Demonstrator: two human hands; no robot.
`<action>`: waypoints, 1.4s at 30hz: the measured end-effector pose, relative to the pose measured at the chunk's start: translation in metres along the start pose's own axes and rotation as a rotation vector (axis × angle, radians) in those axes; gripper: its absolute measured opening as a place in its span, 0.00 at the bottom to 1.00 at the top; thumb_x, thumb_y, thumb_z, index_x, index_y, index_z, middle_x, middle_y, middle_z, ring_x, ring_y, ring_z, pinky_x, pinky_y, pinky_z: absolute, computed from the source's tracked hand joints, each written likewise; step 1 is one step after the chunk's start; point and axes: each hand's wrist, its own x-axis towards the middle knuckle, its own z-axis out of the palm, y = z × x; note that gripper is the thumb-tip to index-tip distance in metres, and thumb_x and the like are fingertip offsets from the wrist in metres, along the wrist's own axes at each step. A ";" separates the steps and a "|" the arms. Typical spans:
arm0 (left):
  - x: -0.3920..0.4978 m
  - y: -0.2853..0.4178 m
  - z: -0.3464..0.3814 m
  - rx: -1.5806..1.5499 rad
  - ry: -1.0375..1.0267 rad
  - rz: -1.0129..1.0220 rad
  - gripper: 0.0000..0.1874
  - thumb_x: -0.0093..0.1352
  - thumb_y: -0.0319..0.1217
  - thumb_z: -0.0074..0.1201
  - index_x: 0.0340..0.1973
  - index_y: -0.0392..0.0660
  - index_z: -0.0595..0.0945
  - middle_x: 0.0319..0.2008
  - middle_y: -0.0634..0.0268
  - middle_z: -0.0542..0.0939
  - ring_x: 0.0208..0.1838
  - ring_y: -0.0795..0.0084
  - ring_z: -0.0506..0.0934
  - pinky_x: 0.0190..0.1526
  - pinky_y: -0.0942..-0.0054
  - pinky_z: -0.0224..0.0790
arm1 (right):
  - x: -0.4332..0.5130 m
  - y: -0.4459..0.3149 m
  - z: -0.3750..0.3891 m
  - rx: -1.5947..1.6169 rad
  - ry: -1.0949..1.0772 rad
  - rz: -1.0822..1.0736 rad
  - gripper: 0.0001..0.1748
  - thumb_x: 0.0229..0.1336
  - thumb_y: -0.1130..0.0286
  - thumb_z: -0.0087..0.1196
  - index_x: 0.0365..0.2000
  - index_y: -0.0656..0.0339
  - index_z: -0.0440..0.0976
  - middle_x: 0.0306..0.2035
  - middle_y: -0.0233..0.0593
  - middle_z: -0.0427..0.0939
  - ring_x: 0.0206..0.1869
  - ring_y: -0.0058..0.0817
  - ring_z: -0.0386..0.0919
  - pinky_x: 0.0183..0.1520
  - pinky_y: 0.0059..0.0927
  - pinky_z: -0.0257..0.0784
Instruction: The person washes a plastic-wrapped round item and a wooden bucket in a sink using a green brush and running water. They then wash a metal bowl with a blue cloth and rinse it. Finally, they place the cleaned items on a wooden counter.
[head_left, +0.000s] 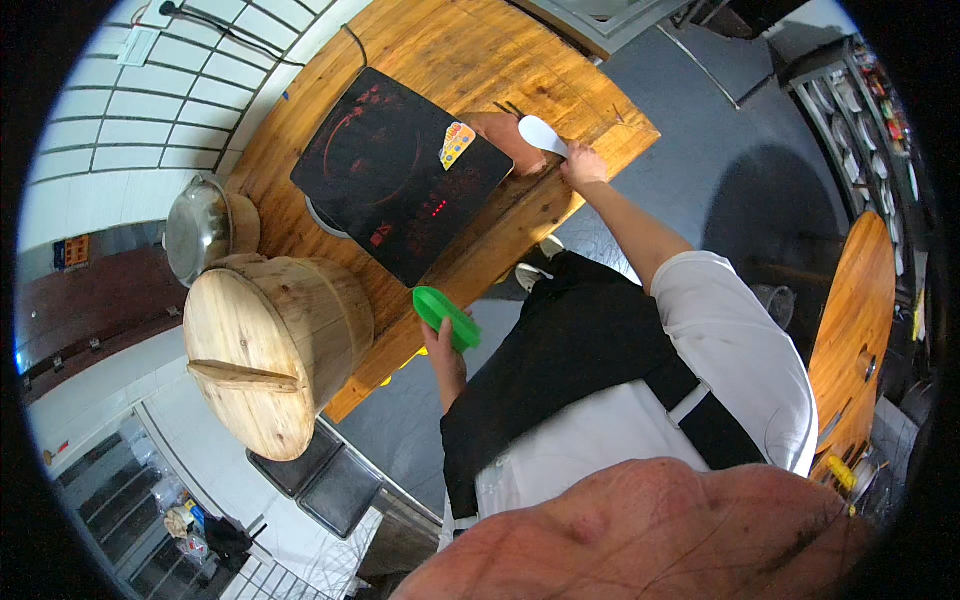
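Observation:
My left hand (446, 356) grips a long green plastic scoop or mould (444, 315), boat-shaped, beside the table's front edge. In my right hand (584, 164) is the handle of a white rice paddle or spoon (540, 133), held over the table's right part. The paddle's rounded head lies above a reddish-brown object (510, 139) of unclear kind, partly covered by a black induction cooktop (397, 172). Between my hands and the wall, this cooktop lies on the wooden table (457, 45), with red indicator lights lit and a colourful sticker at one corner.
At the table's left stands a wooden rice barrel (330, 300) with a round wooden lid (244, 360). Behind it is a metal pot (199, 225). Black trays (337, 491) sit on a white counter at lower left. A round wooden tabletop (855, 322) and loaded shelves (855, 127) are rightward.

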 end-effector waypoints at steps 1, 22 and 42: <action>0.000 0.001 0.002 0.017 -0.022 -0.020 0.26 0.66 0.31 0.51 0.57 0.40 0.62 0.45 0.52 0.75 0.45 0.55 0.78 0.46 0.59 0.71 | 0.003 0.006 -0.004 -0.006 -0.011 0.003 0.16 0.53 0.65 0.46 0.42 0.61 0.68 0.36 0.55 0.77 0.41 0.45 0.78 0.42 0.43 0.74; 0.109 -0.072 0.267 0.851 -0.414 0.193 0.31 0.58 0.41 0.62 0.49 0.38 0.68 0.41 0.52 0.77 0.45 0.60 0.76 0.44 0.64 0.68 | -0.081 0.299 -0.137 1.424 -0.270 0.369 0.16 0.64 0.60 0.48 0.41 0.61 0.76 0.19 0.22 0.63 0.20 0.13 0.58 0.23 0.16 0.54; 0.163 -0.092 0.474 1.502 -0.063 0.481 0.37 0.56 0.45 0.61 0.56 0.39 0.68 0.54 0.47 0.71 0.57 0.49 0.69 0.55 0.57 0.63 | -0.003 0.506 -0.215 1.174 -0.470 0.133 0.12 0.57 0.72 0.52 0.42 0.63 0.76 0.21 0.22 0.69 0.19 0.09 0.60 0.22 0.13 0.54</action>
